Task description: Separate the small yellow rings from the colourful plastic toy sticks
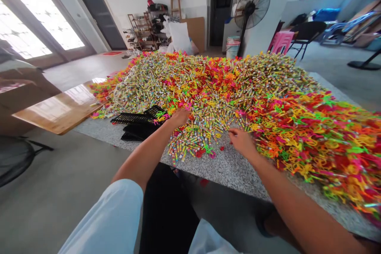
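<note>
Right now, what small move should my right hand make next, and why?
I'd probably shift your right hand slightly left to the loose patterned tubes: they lie spread close beside it, while your left hand is at the pink plastic pieces. Whether either hand holds something, I can't tell.

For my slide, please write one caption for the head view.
Left hand and right hand over a speckled table heaped with small colourful pieces.
</note>
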`<state>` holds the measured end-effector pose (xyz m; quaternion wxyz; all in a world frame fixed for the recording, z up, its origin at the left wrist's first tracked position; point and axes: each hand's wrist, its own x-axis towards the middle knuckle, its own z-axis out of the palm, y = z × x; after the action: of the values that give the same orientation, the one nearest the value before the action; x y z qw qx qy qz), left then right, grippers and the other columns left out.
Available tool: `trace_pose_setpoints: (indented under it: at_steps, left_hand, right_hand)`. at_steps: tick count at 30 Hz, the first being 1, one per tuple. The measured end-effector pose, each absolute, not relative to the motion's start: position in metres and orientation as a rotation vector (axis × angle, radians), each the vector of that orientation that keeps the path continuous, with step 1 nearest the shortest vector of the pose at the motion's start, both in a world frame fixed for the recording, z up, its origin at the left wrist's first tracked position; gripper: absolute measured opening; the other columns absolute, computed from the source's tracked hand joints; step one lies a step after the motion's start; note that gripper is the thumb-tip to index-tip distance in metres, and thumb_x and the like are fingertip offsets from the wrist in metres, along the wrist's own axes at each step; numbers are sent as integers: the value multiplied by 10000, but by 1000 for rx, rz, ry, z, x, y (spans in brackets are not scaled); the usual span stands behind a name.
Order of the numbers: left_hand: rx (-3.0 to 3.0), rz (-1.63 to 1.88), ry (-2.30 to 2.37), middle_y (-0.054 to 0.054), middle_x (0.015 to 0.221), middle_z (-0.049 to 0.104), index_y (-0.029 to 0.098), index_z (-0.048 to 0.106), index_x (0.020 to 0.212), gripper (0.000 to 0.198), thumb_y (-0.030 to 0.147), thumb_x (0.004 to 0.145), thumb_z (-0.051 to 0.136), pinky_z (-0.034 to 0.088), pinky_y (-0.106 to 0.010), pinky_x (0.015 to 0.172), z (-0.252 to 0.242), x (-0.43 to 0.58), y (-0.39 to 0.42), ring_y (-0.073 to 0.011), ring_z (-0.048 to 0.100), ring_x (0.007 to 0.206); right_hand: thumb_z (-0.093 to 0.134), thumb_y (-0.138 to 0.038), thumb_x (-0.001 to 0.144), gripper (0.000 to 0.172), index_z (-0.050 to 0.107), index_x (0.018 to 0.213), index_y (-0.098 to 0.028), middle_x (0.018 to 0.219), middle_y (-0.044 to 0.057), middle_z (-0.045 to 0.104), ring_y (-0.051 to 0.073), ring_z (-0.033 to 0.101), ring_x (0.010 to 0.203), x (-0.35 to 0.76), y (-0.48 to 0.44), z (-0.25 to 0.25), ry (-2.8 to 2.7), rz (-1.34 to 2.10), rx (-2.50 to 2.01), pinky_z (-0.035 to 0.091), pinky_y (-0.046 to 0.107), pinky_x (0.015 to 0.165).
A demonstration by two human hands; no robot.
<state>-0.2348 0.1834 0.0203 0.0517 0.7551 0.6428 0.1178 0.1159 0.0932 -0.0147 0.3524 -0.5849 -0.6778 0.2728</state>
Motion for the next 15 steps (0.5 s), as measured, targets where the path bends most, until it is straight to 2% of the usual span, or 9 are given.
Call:
trace_pose_setpoints:
  at_steps: [2,4,10,13,15]
  left_hand:
    - [2330,277,1946,-108,1271,663,249,724,1202,359,214,861,618,348,-424,1117,19,-235,188,-296,554,1233]
    - [2294,270,1973,-113,1226,686,239,730,1171,332,233,848,651,352,-440,1104,19,-237,190,-311,580,1203]
    - [2228,312,1999,-98,1164,724,249,710,1186,370,222,818,678,351,-469,1083,19,-243,186,-324,614,1155]
    - [2063,623,1988,-110,1102,729,203,712,1123,295,228,836,648,368,-464,1069,23,-241,182,-314,625,1118]
    - [1920,790,1983,-102,958,725,175,706,1034,214,264,881,586,439,-427,990,29,-236,177,-278,654,1002]
  right_hand:
    - [538,-218,912,248,752,1034,-189,985,96,763,219,710,906,93,105,-28,-1919,470,-1513,522,333,852]
    - [520,-188,919,247,750,1011,-181,1049,118,749,226,687,1004,80,117,-34,-2014,345,-1566,491,323,908]
    - [582,-353,947,229,741,998,-196,1048,147,725,247,691,921,68,137,-41,-2157,265,-1711,488,326,791]
    - [601,-360,934,223,733,942,-180,981,156,724,255,693,893,67,139,-43,-2158,289,-1736,487,327,761]
    - [578,-355,941,231,712,912,-168,922,151,721,254,693,866,68,136,-44,-2085,323,-1762,488,329,748]
